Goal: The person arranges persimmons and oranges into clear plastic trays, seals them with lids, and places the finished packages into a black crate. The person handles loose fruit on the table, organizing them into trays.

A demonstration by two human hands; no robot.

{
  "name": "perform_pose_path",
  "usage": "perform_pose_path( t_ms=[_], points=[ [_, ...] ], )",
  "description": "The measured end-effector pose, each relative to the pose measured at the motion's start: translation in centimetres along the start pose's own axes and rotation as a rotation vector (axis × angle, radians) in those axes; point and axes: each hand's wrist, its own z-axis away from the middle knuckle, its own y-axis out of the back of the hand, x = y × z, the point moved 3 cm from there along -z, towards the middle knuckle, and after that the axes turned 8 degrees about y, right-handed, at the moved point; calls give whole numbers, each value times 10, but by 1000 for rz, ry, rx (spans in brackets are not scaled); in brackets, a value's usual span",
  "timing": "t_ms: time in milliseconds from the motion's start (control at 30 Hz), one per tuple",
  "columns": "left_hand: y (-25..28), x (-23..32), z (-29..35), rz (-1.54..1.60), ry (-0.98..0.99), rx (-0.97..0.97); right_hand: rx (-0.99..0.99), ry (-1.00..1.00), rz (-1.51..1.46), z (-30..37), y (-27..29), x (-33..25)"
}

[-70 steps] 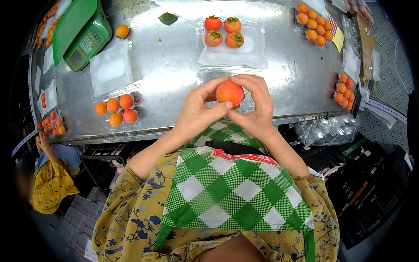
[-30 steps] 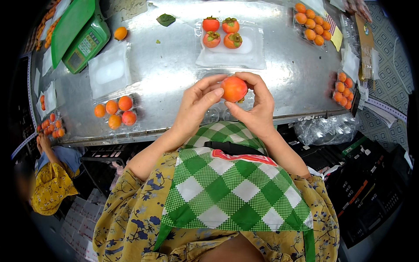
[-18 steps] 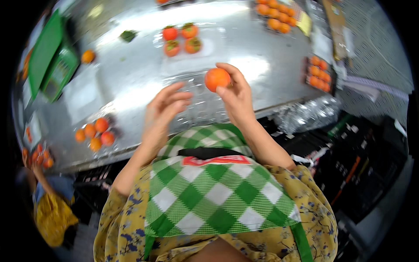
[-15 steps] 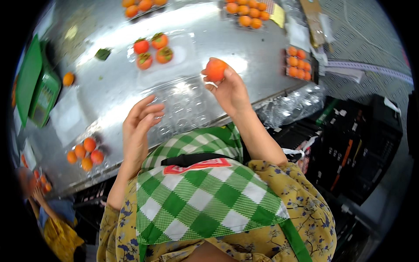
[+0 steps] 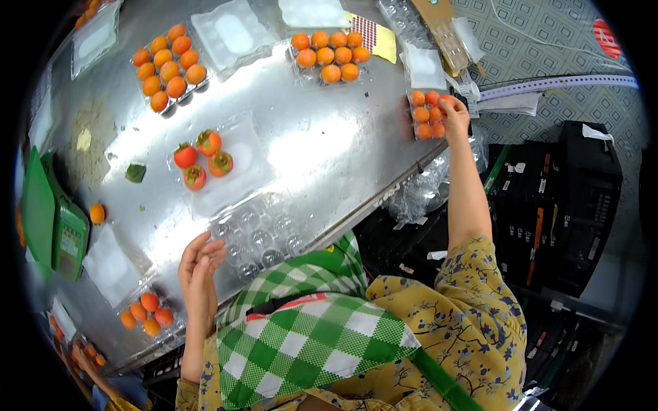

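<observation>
Nearest the wearer, a green-and-white checked apron stood against the edge of a metal table. The left hand was raised over the table's near side, its fingers loosely bent, with nothing seen in its grasp. Just beside it lay a clear cupped tray, its round hollows unfilled. Lower left, five orange fruits sat grouped in clear plastic, near a white-lined pack. Farther in, four calyx-topped fruits rested at the left of a larger white-lined pack. A green scale was noted at the left, with a lone orange fruit just beside it and a dark leaf beyond. The right arm was fully extended; the right hand had its fingers closed about an orange-red fruit at the far right corner of a small fruit pack by the table's right edge. Farthest off, two fuller packs of orange fruit were recorded, one left, one centre.
</observation>
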Motion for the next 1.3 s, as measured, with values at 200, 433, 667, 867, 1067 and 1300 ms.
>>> perform_pose_path(
  t_ms=[200, 433, 667, 867, 1067, 1300],
  points=[
    [4, 10, -19, 4, 55, 14, 155, 21, 456, -71, 35, 32],
    [0, 21, -35, -17, 68, 58, 141, -71, 867, -96, 41, 69],
    [-27, 18, -27, -45, 50, 37, 23, -59, 1030, -117, 47, 88],
    [-55, -1, -14, -116, 31, 100, -23, -48, 1060, -134, 47, 68],
    [-108, 1, -12, -238, 9, 110, -49, 164, 981, -173, 38, 120],
    [-191, 4, -42, -290, -41, 13, -378, 208, 877, -168, 0, 120]
  ],
)
